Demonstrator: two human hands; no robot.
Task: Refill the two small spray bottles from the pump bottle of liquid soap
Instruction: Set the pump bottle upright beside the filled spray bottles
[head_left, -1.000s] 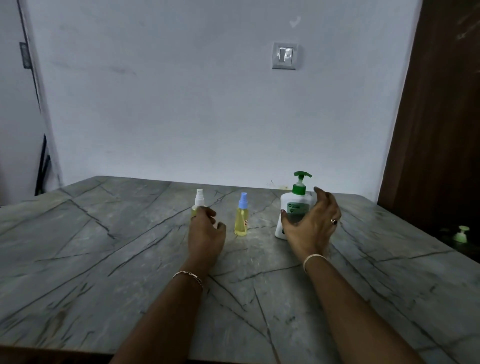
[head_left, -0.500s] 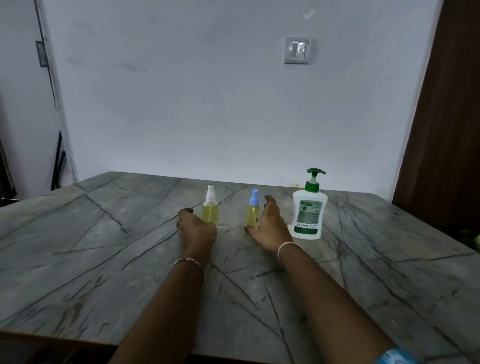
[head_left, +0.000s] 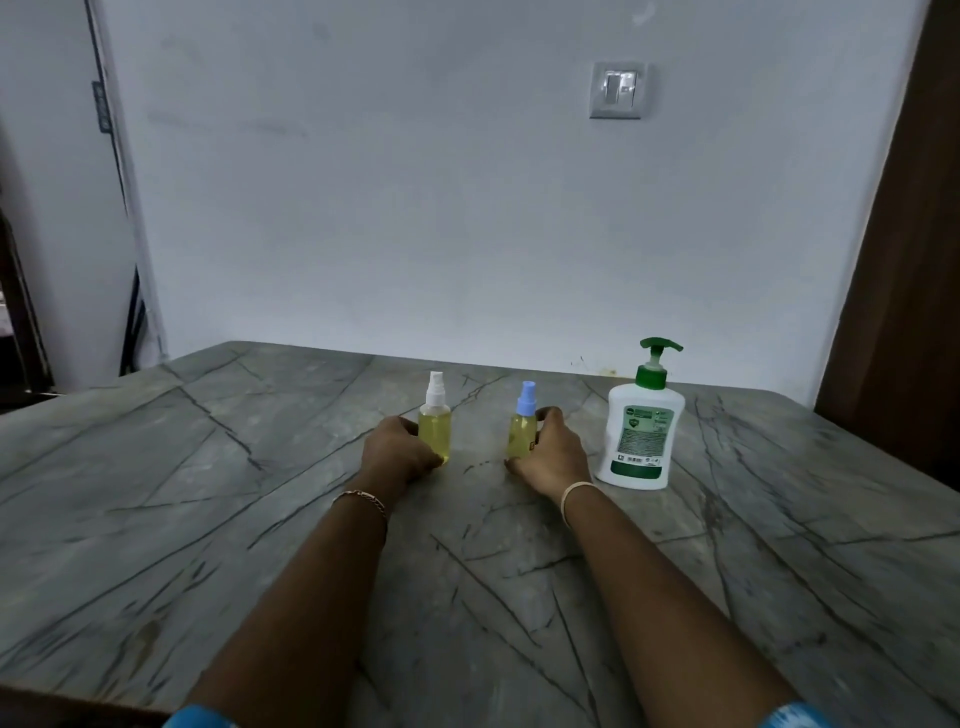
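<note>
1. Both hands have closed in since the earlier frames. The right hand (head_left: 551, 460), which a second ago was at the pump bottle (head_left: 640, 434), has crossed to the blue-capped spray bottle (head_left: 521, 434). The left hand (head_left: 399, 454) has tightened onto the white-capped spray bottle (head_left: 435, 427).
2. The left fingers (head_left: 404, 423) curl round the lower body of the white-capped bottle, with the thumb low at its front. The right fingers (head_left: 549, 414) wrap behind the blue-capped bottle, with the thumb near its base. Each hand is grasping its bottle.
3. All three bottles stand upright on the counter (head_left: 208, 519), nearer its far edge than its near edge. The two spray bottles sit about midway between the left and right edges. The pump bottle stands apart from them, toward the far right corner.
4. The spray bottles look like small, light, clear plastic with yellow liquid inside. They would be stiff enough to grip but narrow and easy to tip, and slippery if soap gets on the walls. The body is the place to hold each one steady while the other hand twists off the spray cap at the neck.
5. The pump bottle is likely the heaviest of the three and stable on its broad base. It is best held round its flat sides or steadied at the shoulder, with the green pump head pressed from above.
</note>
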